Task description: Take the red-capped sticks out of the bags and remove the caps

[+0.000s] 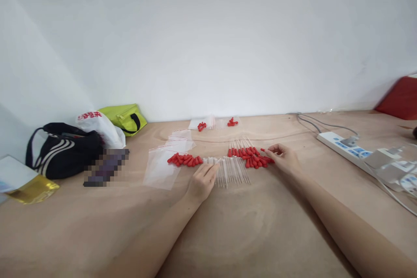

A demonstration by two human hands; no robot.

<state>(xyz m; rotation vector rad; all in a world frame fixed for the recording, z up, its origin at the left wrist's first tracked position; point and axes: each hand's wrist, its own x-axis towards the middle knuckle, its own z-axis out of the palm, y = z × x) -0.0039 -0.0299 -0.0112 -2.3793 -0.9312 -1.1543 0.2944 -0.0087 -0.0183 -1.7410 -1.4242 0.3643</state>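
Note:
My left hand [202,181] rests at the left end of a row of clear glass dropper tubes [233,173]. Its fingers are curled together over the tubes, and whatever is under the fingertips is hidden. A red rubber bulb [263,150] is pinched between the fingertips of my right hand [282,156]. Just below and left of that hand lies a pile of red bulbs [256,161]. Behind it, droppers [240,143] with thin tips point toward the wall, red bulbs at their near ends. More loose red bulbs [184,159] lie left of my left hand.
Clear zip bags [159,171] overlap at left. Two small bags [208,118] near the wall have red bulbs on them. A black bag [68,150], white plastic bag [104,129] and green pouch [125,117] stand far left. A power strip [342,147] with cables is at right.

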